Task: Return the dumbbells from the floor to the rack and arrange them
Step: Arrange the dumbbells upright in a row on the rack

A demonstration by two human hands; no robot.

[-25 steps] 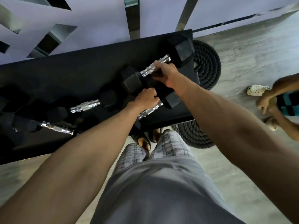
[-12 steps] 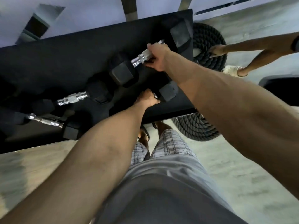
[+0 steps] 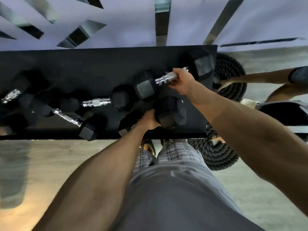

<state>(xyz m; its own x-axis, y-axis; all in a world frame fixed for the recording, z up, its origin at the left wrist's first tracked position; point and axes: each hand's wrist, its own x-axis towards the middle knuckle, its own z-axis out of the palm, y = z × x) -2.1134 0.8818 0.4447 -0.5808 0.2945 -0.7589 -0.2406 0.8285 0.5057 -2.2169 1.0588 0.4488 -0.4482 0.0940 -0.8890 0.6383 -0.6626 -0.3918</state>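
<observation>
Several black hex dumbbells with chrome handles lie on the black rack shelf. My right hand grips the chrome handle of the far right dumbbell, which lies slanted near the shelf's right end. My left hand holds the handle of a nearer dumbbell at the shelf's front edge; its handle is hidden under my fingers. Two more dumbbells lie to the left, one flat and one slanted.
A coiled black battle rope lies on the floor under the shelf's right end. Another person's arm reaches toward the rope from the right. My legs and feet stand just in front of the shelf.
Both hands stay on their dumbbells. The nearer dumbbell has turned, so its right head now faces up and the handle is covered. The other person's arm stays at the rope.
</observation>
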